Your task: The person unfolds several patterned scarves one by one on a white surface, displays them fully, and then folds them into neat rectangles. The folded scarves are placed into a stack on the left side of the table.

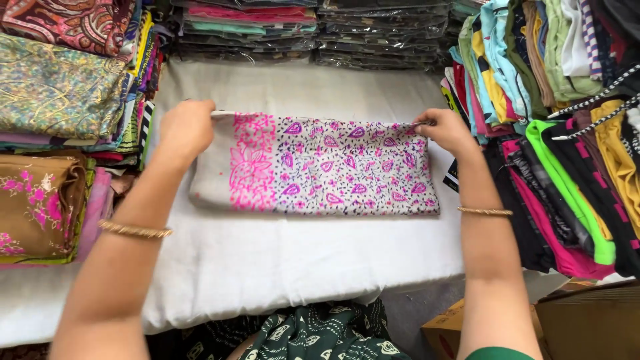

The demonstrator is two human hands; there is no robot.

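Below my forearms the white-covered surface [267,267] carries a folded pink-printed cloth [320,167], its far edge pinched at each end by my left hand [187,127] and right hand [445,130], both grips closed on it.

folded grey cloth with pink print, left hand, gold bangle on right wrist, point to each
folded grey cloth with pink print [333,170], head view, patterned middle
left hand [187,128], head view, back of hand
gold bangle on right wrist [485,211], head view, band's middle

folded fabric stacks [57,93] left | bagged garments [313,30] behind | hanging clothes [560,133] right | cardboard boxes [587,320]
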